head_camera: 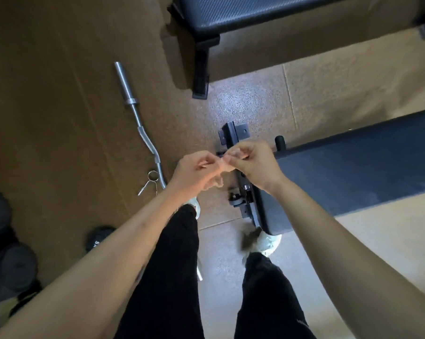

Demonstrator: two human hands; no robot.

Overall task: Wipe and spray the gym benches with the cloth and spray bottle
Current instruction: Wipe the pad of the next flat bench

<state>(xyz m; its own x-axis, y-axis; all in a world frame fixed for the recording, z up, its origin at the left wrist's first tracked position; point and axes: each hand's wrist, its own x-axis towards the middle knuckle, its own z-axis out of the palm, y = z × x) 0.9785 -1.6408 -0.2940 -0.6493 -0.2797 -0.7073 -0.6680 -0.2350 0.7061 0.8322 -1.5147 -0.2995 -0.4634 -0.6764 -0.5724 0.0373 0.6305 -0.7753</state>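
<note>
Loosely curled, left hand (194, 172), right hand (258, 167), fingertips (227, 159) touching.

The left hand (194, 172) and right hand (255, 165) meet with curled fingers, fingertips touching, above the near bench (353, 172); a second bench (267, 11) stands beyond; a curl bar (127, 81) lies on the floor (60, 94).

Left arm (96, 260) in from 7 o'clock, right arm (341, 241) from 4 o'clock, both bare to the frame edge, ending in bare left hand (194, 172) and right hand (257, 165) just above centre. Black loose trousers (167, 277) at 6 o'clock, matte, small pale mark low on the right leg. Pale whitish-mint shoes: left shoe (196, 207) mostly hidden by the leg, right shoe (270, 243) blurred, dark smear on its 9 o'clock side.
</note>
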